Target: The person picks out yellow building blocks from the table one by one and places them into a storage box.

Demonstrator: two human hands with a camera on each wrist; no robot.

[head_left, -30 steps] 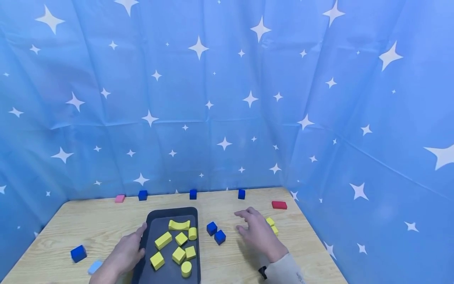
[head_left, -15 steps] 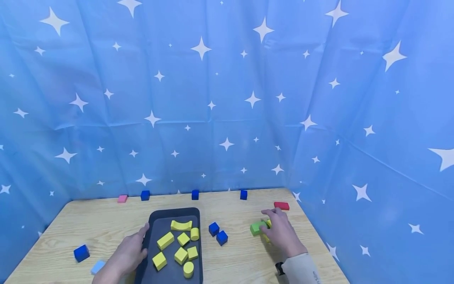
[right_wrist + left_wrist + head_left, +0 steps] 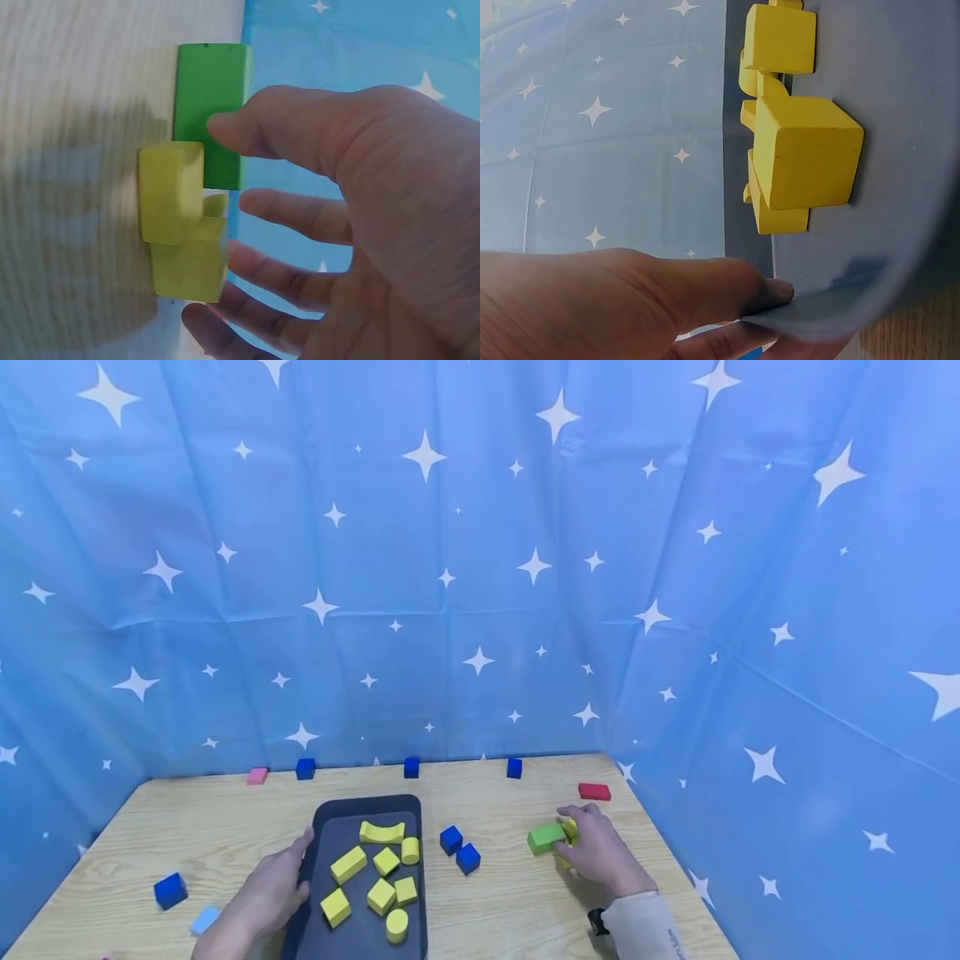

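My left hand [image 3: 266, 893] grips the left rim of a dark grey tray [image 3: 367, 943]; in the left wrist view the thumb [image 3: 757, 291] lies over the rim and fingers are beneath. Several yellow blocks [image 3: 382, 896] lie in the tray, including cubes, cylinders and an arched piece. My right hand [image 3: 602, 857] is at the right side of the table with fingers spread around small yellow blocks [image 3: 171, 193]. Beside them lies a green rectangular block [image 3: 546, 838], partly overlapped by the thumb in the right wrist view. Whether the fingertips touch any block, I cannot tell.
Two dark blue cubes [image 3: 460, 849] lie right of the tray. Several blue cubes [image 3: 411, 767] and a pink block [image 3: 257, 776] line the back edge. A red block [image 3: 594, 792] sits beyond the right hand. A light blue block [image 3: 205, 920] and blue cube [image 3: 171, 891] are at left.
My right hand has moved rightward to the yellow blocks, and the green block it hid has come into view. The left hand stays on the tray.
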